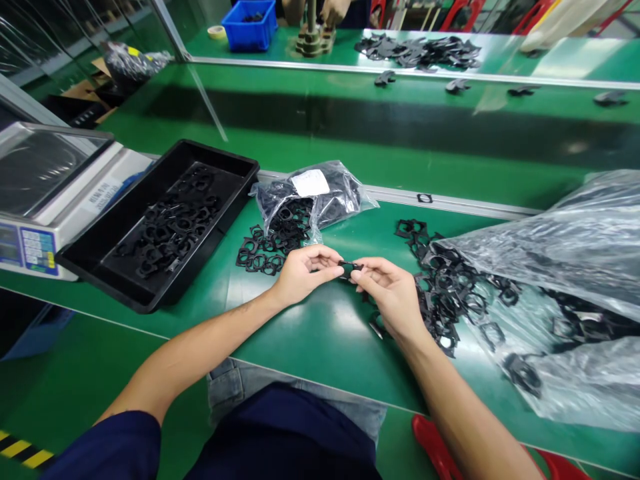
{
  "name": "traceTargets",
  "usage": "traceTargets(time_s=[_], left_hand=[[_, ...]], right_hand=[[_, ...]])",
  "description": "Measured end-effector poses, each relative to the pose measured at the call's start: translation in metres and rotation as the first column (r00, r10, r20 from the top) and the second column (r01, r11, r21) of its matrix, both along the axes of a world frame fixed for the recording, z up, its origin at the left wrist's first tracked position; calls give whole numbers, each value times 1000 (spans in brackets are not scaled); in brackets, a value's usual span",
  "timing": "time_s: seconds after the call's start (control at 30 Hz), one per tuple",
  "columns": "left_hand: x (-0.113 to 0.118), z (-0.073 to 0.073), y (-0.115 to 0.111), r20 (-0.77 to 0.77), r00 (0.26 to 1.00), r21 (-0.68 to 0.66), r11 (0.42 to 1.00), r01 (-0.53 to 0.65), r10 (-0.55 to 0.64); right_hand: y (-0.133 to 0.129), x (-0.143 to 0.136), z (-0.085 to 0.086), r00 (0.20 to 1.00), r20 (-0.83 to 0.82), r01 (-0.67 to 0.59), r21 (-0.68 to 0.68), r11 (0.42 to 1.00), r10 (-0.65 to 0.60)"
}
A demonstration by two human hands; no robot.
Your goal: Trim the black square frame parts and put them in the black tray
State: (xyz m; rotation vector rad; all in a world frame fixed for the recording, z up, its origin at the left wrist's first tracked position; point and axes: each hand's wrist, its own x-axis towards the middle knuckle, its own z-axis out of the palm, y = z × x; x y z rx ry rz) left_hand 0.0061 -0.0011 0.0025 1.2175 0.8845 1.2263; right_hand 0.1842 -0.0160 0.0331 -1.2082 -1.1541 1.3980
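Between my two hands, over the green table (300, 340), is a small black plastic part (350, 269). Thumb and fingers of my left hand (309, 272) pinch its left end, and my right hand (387, 287) grips its right end. Just beyond my left hand lies a pile of black ring-shaped parts (260, 252), partly under a clear bag (340, 193) with a white label. Another heap of black parts (445, 293) spreads to the right of my right hand, running into a large open plastic bag (560, 227).
On the left stand a black tray (200, 270) holding black parts and a weighing scale (30, 227). Past the metal rail runs a green belt with a few dark pieces. Further back are a blue bin (250, 27), more black parts (420, 52) and a person's hands.
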Motion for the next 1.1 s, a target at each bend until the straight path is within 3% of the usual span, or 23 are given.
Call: traceTargets(time_s=[0.8,1.1], left_hand=[[-2,7,2,107,993,-155,986,67,-50],[-3,6,3,124,990,-177,980,89,-68]], right_hand=[[2,0,0,994,-76,-74,-31,997,72],[0,-1,0,998,-55,-37,-32,999,35]])
